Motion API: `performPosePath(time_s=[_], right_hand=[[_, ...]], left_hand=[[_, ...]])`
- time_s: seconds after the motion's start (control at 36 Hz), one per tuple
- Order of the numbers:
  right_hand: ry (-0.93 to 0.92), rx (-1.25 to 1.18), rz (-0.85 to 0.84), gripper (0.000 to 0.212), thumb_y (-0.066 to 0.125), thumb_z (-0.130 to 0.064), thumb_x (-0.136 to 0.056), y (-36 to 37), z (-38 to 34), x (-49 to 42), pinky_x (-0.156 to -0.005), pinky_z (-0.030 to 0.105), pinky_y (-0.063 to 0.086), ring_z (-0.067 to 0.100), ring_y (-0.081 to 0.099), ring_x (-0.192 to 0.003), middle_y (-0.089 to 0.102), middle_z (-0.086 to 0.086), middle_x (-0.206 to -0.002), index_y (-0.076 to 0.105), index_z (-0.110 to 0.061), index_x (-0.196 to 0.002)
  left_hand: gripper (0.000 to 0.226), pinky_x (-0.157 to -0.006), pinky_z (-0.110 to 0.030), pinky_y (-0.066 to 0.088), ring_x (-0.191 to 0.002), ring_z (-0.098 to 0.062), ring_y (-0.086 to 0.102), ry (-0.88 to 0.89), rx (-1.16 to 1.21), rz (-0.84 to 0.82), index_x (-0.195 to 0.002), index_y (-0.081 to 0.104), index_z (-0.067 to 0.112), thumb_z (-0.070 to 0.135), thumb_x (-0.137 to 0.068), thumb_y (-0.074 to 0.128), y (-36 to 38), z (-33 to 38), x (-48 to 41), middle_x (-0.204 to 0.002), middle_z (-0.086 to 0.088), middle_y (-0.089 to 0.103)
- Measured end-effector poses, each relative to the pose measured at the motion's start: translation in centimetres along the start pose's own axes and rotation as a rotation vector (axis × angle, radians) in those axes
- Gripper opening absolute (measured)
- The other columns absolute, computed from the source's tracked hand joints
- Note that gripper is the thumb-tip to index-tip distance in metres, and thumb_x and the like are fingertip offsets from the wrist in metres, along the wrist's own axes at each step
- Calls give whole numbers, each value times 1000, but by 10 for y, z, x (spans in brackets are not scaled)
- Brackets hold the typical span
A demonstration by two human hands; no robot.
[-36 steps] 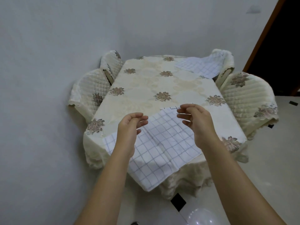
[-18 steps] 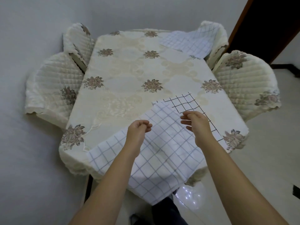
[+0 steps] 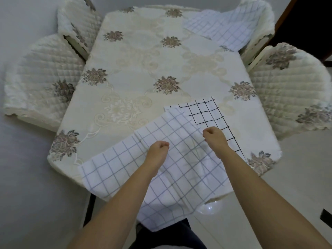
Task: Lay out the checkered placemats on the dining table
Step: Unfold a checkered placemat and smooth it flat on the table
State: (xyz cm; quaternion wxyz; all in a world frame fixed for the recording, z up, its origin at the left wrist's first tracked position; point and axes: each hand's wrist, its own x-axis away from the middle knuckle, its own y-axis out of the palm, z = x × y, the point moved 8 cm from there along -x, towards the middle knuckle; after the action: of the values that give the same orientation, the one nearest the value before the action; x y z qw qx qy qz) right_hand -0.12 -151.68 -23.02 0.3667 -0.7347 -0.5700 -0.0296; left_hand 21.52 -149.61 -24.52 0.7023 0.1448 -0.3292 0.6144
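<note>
Head view: two mats stacked at the near edge, slip risk

Left hand (image 3: 159, 150): fingers curled under, over the grey-check placemat (image 3: 179, 169) at lower centre of frame. Can't tell if it pinches the cloth, fingertips are hidden. Right hand (image 3: 214, 139): same. The grey-check mat lies skewed, with its near corner hanging off the table (image 3: 134, 69). The black-grid placemat (image 3: 206, 112) sits under its upper right corner. A third placemat (image 3: 221, 27), upper right of frame, is half on the table and half draped over the far chair (image 3: 267, 18).

Risks, my read: the overhang on a smooth cover could drag the top mat to the floor. Tugging it may also shift the black-grid one beneath.

Materials: quilted padded chair covers (image 3: 45, 78) on both sides. The table cover is satiny with embroidered floral motifs. The mats are thin, limp rectangles that crease softly.
</note>
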Motion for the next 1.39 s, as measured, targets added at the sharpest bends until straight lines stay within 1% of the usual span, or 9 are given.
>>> performPosePath(time_s=[0.22,0.42,0.58,0.67,0.81,0.97,1.06,1.17,1.39], right_hand=[[-32,341,-56,42,57,-21,-89,5,13,-33,-75,32,44,27,55,-102,51,15,-124,47,-3,-126],[-5,393,-65,53,67,-24,-83,8,24,-51,-70,32,41,31,55,-103,49,16,-121,42,0,-124],[-29,501,-72,27,68,-27,-84,5,24,-57,-48,25,34,22,49,-72,51,7,-80,52,-5,-89],[-26,534,-92,27,67,-29,-84,8,24,-58,-55,26,43,28,60,-85,59,12,-96,65,-3,-92],[-80,449,-110,20,64,-10,-82,14,17,-59,-52,25,42,25,57,-72,58,15,-98,53,-10,-66],[-58,201,-194,29,60,-9,-86,21,3,-56,-53,22,35,17,47,-72,45,4,-88,42,-9,-108],[-143,254,-227,11,54,-12,-90,25,-12,-55,-50,21,30,17,44,-69,44,3,-81,45,-16,-95],[-274,261,-205,25,47,-14,-93,25,-37,-52,-50,24,23,13,30,-54,35,0,-62,39,-10,-70],[-348,-11,-60,16,43,-18,-95,1,-85,-45,-53,26,27,14,36,-61,41,-1,-68,48,-6,-85]], left_hand=[[33,-101,-32,38,-122,-21,49,-24,-39,9,-127,52,9,12,-97,38,12,-8,-8,-133,-7,52],[36,-98,-28,38,-122,-21,49,-48,-61,33,-131,50,8,10,-97,37,13,-17,-14,-136,-7,50],[36,-99,-28,37,-123,-21,48,-64,-28,67,-131,50,9,11,-97,38,13,-20,-17,-136,-7,50],[35,-97,-27,36,-123,-20,48,-66,-16,85,-130,51,9,11,-97,39,15,-21,-17,-136,-7,51],[35,-98,-27,36,-123,-19,47,-63,-11,115,-130,52,10,13,-97,39,14,-22,-18,-135,-4,51],[37,-102,-26,35,-125,-18,45,0,-124,131,-133,47,11,12,-98,38,16,-17,-16,-139,-3,47],[38,-90,-18,36,-121,-15,47,76,-272,129,-136,43,11,13,-98,37,18,-11,-13,-141,-4,44],[40,-105,-28,36,-126,-19,43,128,-371,129,-138,41,9,13,-98,38,21,-7,-13,-141,-6,43],[36,-114,-34,24,-133,-21,34,264,-528,149,-132,46,8,11,-98,36,22,15,-21,-141,-8,42]])
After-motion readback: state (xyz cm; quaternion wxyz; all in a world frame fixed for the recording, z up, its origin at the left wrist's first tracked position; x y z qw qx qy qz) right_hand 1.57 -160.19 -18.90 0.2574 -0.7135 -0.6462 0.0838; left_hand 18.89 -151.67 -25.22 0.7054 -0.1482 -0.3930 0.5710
